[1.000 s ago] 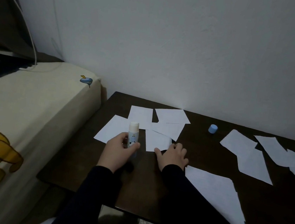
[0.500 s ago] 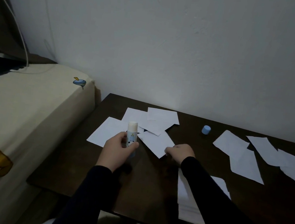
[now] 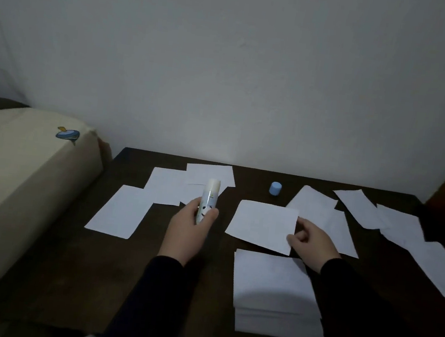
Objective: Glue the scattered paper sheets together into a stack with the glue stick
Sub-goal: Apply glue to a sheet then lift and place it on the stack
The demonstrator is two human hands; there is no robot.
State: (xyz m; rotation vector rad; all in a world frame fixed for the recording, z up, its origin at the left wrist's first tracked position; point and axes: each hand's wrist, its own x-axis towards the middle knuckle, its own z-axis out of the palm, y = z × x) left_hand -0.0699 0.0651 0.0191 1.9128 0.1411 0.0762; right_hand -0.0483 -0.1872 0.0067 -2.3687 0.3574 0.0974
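Above the dark wooden table [image 3: 70, 275], the right hand [image 3: 311, 243] pinched a loose white paper sheet [image 3: 262, 225] by its edge; the left hand [image 3: 189, 229] gripped the uncapped white glue stick [image 3: 208, 200]. Best to square the sheet over the white paper stack [image 3: 274, 290] before pressing.
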